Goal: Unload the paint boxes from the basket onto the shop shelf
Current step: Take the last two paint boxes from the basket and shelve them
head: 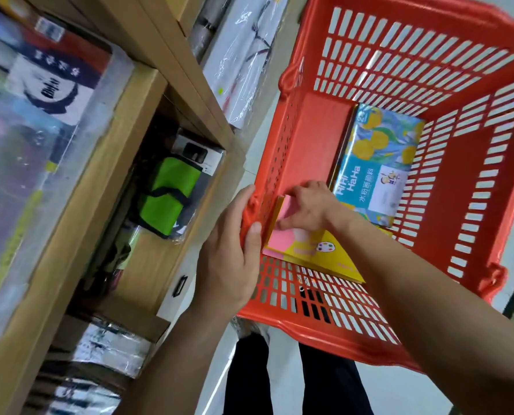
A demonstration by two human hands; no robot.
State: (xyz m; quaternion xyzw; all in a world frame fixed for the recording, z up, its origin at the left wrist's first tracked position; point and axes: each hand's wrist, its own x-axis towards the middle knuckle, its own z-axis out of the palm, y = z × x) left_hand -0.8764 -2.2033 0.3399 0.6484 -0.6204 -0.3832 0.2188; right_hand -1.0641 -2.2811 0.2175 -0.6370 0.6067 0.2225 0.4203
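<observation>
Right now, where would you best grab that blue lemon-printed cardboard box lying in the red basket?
Probably by its long sides, from above: the blue lemon-printed cardboard box lies flat, face up, in the red plastic basket. Bare floor shows along its left side, so fingers could slip under there. The right hand grips the yellow and pink box.

Red basket (318, 139) w/ 2 paint boxes inside: blue box (378, 163) flat on bottom, yellow-pink box (318, 259) tipped up by left wall.

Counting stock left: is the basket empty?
No, the red basket holds a blue lemon-print box and a yellow-pink box that the right hand grips.
</observation>
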